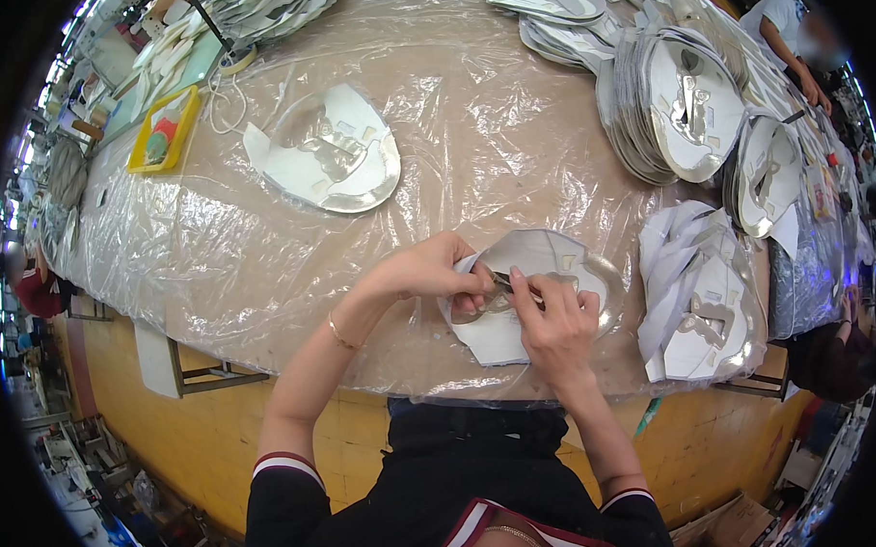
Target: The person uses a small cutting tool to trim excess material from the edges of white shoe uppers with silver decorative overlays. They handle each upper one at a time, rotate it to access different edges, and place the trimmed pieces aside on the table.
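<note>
Feed's up; clock taken around the panel in hand, 12 being the far side of the table. Panel (499, 335) lies on the film-covered table (217, 246), near edge side, white with a shiny tan border. Left hand (438, 272) reaches in at 9, fingers curled nearly closed, pinching the panel around its left edge. Right hand (557, 326) is over the panel at 4, thumb and index drawn together on a small dark tool (502, 280); the other fingers are bent, loosely gathered. Tool runs across to the left fingertips; I can't tell if those touch it, and can't make out its exact type. Bracelet (342, 334) on the left wrist. Second panel (364, 179) lies flat at 10, well apart from both hands. Further out at 10 I've got a yellow tray (179, 147) with red and green bits in it, white cord (212, 106) just beside. Tall stack (695, 109) at 1, smaller stack (769, 174) near it at 2, loose pile (721, 317) at 3, overlapping and skewed. Heap (278, 8) at the far edge, between 10 and 11. Co-worker (779, 30) beyond the tall stack.
</note>
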Available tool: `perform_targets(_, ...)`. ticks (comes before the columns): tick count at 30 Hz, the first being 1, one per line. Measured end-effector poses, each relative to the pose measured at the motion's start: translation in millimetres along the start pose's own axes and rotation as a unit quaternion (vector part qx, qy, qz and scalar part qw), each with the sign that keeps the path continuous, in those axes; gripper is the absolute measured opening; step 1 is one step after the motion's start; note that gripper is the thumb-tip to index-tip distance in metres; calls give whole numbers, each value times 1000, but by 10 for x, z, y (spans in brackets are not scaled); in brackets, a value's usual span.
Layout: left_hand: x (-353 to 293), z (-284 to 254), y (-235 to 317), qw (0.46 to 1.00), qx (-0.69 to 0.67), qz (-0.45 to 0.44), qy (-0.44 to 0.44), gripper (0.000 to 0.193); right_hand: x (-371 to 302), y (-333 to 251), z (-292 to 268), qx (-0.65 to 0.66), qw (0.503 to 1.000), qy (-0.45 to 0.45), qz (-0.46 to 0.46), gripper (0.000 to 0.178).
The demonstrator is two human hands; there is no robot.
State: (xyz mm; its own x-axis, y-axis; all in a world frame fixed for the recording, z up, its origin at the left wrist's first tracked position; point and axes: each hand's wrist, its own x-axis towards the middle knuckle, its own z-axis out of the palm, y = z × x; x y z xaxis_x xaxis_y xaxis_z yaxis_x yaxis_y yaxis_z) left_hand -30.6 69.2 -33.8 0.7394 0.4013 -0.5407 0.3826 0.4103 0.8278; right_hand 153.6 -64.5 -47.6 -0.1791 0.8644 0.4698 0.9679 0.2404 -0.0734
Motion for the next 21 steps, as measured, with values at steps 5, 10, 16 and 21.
perform_targets(5, 17, 4, -1, 1000, -10, -8, 4, 14, 51, 35, 36, -8, 1000, -12, -26, 35)
perform_targets(10, -16, -43, -23, 998, -65, 5, -18, 12, 29, 61, 67, 218, 968, 33, 122, 31)
perform_targets(16, -31, -29, -33, 991, -120, 2, -59, 15, -20, 48, -11, 586, 726, -60, 356, 31)
perform_targets(21, -183, 150, -16, 994, -92, 35, -45, 17, 44, -103, -24, 642, 675, -75, 356, 20)
